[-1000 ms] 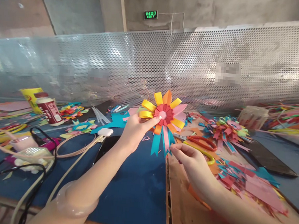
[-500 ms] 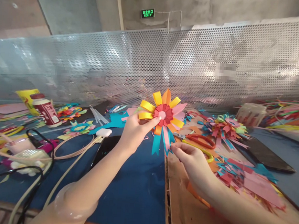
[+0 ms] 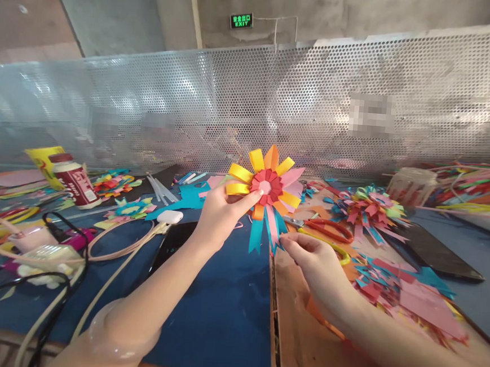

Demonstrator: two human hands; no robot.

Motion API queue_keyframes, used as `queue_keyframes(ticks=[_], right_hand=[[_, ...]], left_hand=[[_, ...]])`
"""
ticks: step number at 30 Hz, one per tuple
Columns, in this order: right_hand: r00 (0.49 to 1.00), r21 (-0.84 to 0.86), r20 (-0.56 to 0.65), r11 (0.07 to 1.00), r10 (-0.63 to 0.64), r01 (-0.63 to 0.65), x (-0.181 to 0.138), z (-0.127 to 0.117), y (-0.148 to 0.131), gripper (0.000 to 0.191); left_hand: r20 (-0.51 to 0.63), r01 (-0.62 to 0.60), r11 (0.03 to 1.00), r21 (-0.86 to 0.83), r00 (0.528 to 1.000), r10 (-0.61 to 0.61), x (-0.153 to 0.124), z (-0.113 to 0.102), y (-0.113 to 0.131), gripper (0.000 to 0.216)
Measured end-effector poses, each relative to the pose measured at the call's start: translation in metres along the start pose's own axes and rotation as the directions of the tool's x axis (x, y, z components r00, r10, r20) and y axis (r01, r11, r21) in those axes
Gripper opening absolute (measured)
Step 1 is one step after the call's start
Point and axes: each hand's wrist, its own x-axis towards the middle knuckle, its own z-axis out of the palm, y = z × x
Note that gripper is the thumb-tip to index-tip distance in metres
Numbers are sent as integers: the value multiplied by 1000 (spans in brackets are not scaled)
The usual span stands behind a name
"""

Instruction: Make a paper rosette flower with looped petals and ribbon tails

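Observation:
My left hand [image 3: 222,212] holds up a paper flower [image 3: 269,186] with yellow, orange and pink looped petals and a red pleated centre; the thumb presses on the centre. Teal and pink strips hang from its lower edge. My right hand [image 3: 315,266] is just below, its fingertips pinched at the tip of a hanging teal strip [image 3: 278,230]. Both hands hover over the blue table [image 3: 218,311] beside a wooden board [image 3: 301,335].
Red-handled scissors [image 3: 326,229] and a finished paper flower [image 3: 368,207] lie right of the hands. Paper scraps [image 3: 405,298] cover the board. A glue bottle [image 3: 74,180], cables [image 3: 53,247], an earbud case [image 3: 170,216] and a phone [image 3: 437,252] lie around. A perforated metal screen [image 3: 191,106] backs the table.
Almost nothing has changed: both hands keep their hold on the flower, and the view has drifted slightly.

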Motion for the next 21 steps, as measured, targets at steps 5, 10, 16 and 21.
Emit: queue_keyframes(ticks=[5,10,16,21], right_hand=[[999,21,-15,999,36,-36,1,-1,1,24],[998,66,-5,996,57,-57,4,-1,3,28],[997,106,31,992,69,-71,6,-2,7,28],[995,111,49,990,84,-89,7,-2,10,28]], left_hand=[[13,-30,1000,4,999,30,0,0,0,22],[8,-5,999,52,1000,5,0,0,0,21],[-9,-4,989,148,1000,5,0,-2,-3,23],[8,-3,991,131,1000,2,-1,-1,-2,23]])
